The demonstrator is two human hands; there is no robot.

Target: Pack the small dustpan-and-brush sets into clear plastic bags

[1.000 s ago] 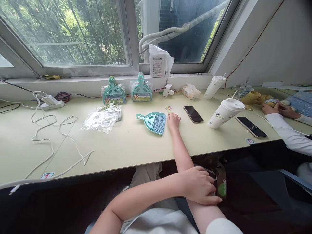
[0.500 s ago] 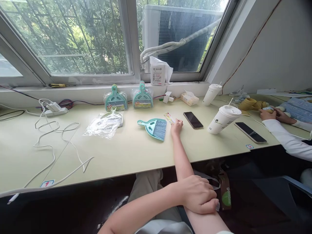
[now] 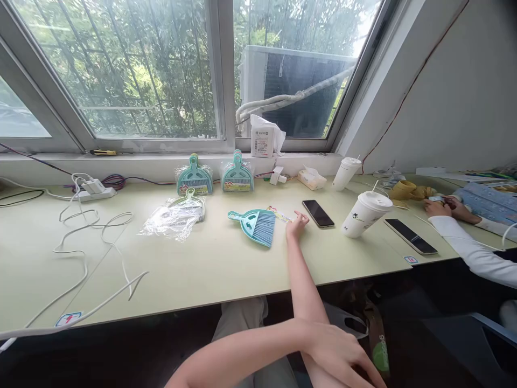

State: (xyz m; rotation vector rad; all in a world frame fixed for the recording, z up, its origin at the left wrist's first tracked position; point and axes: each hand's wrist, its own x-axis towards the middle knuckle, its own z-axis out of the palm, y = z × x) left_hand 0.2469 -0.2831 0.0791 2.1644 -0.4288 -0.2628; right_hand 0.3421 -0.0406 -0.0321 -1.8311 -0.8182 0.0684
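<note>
My right hand (image 3: 298, 225) rests on the table with its fingers loosely bent and apart, at the right end of a printed paper label (image 3: 278, 214). Just left of the label lies a small green dustpan (image 3: 238, 216) with a blue-bristled brush (image 3: 264, 227) on it. My left hand (image 3: 339, 350) lies across my right forearm near the bottom edge, fingers apart, partly cut off by the frame. Further left is a clear plastic wrapper (image 3: 165, 221) with another dustpan set (image 3: 189, 198). Two wrapped dustpan sets (image 3: 194, 175) (image 3: 237, 173) lean against the wall.
Right of my hand are a phone (image 3: 318, 213), a lidded white cup (image 3: 363, 215), a second cup (image 3: 346, 173) and another phone (image 3: 411, 236). A tissue pack (image 3: 312, 179) is behind. White cables (image 3: 84, 258) trail on the left. Another person's hands (image 3: 448, 207) work at far right.
The view has tilted up slightly. My left hand has slid down along my right forearm, and its fingers have spread. My right hand's fingers have drawn back slightly from the label.
</note>
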